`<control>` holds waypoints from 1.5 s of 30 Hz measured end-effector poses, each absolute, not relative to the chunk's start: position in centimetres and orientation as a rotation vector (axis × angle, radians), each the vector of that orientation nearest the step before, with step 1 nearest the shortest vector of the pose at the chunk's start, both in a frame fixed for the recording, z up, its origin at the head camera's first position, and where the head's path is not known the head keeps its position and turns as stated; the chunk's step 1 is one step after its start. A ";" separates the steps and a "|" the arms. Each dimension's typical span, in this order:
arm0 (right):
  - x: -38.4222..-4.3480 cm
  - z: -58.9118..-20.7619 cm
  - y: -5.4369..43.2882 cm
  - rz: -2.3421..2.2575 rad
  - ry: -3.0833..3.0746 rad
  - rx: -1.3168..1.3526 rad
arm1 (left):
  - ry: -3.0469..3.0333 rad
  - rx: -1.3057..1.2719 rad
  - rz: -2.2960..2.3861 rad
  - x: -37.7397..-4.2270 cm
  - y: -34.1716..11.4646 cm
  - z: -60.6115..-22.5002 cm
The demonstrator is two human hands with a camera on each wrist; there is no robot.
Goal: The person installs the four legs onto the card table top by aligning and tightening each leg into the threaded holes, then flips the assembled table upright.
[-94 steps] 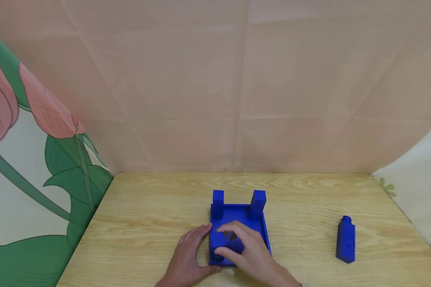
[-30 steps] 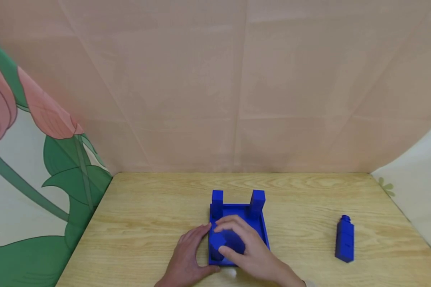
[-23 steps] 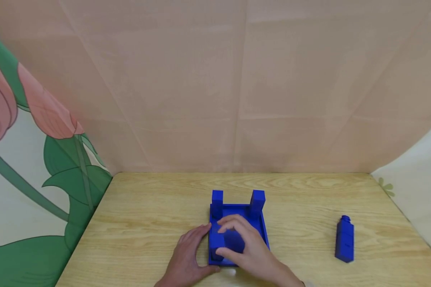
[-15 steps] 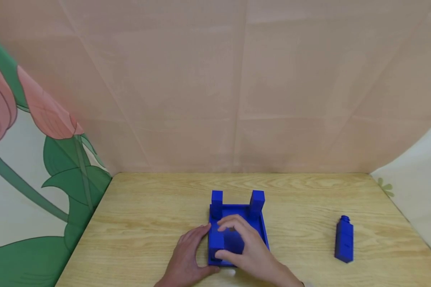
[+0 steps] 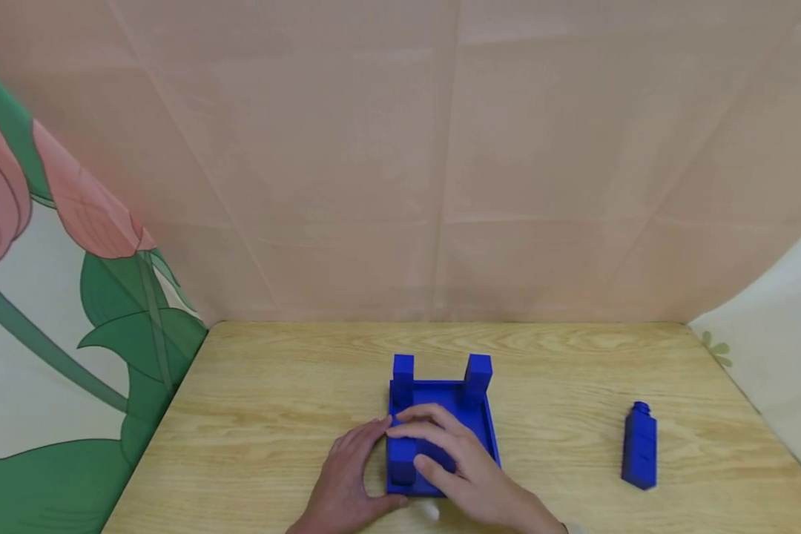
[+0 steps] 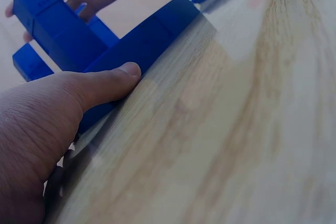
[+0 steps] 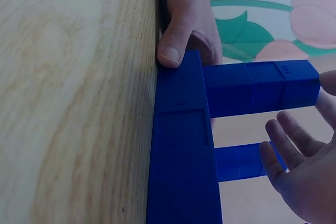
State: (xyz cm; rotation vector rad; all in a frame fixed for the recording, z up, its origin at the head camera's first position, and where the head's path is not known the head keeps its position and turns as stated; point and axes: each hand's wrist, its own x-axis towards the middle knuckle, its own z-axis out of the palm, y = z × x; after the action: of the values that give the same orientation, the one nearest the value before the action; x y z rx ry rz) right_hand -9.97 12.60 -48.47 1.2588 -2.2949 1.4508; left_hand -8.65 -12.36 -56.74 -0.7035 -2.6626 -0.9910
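Observation:
A square blue base with a raised rim (image 5: 492,434) lies on the table with posts standing up from it. My left hand (image 5: 350,475) grips its near left corner, thumb along the near side and fingers against the left side. At that corner stands a square blue leg (image 5: 403,463). My right hand (image 5: 470,475) is round its upper part, thumb at the right face and fingers reaching behind it. In the right wrist view the thumb tip meets the leg's (image 7: 262,85) top end, while other fingers (image 7: 289,145) spread away from it.
Two more blue legs stand at the far left (image 5: 403,378) and far right (image 5: 478,378) corners of the base. A loose blue leg (image 5: 639,449) with a threaded end lies to the right on the wooden table (image 5: 267,400). Behind hangs a beige cloth (image 5: 320,185).
The near left leg, seen turned cornerwise a second ago, now sits square. My right thumb has shifted from its front to its right side, and the fingers reach further left. The left hand stays put.

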 end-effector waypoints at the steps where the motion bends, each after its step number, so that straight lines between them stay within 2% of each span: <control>1: -10.0 -48.5 12.6 1.446 -2.289 1.259 | -2.665 -0.701 -0.988 -8.6 -12.4 -56.7; 34: -9.2 -47.9 13.0 1.474 -2.422 1.292 | -2.639 -0.710 -0.987 -8.7 -12.2 -57.1; 40: -8.5 -47.3 14.2 1.482 -2.414 1.202 | -2.635 -0.711 -0.994 -8.7 -12.1 -57.2; 45: -7.6 -46.9 15.9 1.452 -2.437 1.008 | -2.665 -0.681 -0.953 -8.6 -12.2 -57.1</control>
State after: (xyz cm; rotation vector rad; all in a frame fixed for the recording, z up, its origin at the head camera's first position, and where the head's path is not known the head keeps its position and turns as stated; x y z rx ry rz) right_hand -7.61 15.93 -46.90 1.0076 -2.4375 1.4518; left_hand -8.57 -12.17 -57.05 -0.6807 -2.6652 -0.9534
